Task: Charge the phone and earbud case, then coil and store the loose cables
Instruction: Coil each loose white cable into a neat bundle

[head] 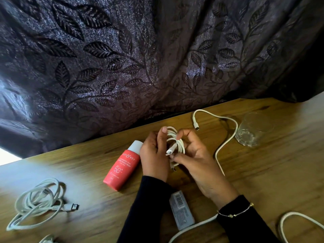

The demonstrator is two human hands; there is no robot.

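1. Wooden table (263, 172) first: I see no phone or earbud case on it, so I judge we're in the coiling stage
2. Loose white cable (226, 137) snakes across the table past the empty glass (254, 130), well apart from the hands; that one waits
3. Another bundled cable (37, 202) lies at the left, loosely looped, near the red sunscreen tube (122, 169)
4. My left hand (154, 155) clasps the small white coil (175, 142), thumb pressed up along its loops
5. My right hand (194, 158) pinches the coil's free end; its USB plug (169, 152) pokes out between the hands
6. I reckon the tail should wrap snugly round the loops, plug tucked through, without kinking the strain relief
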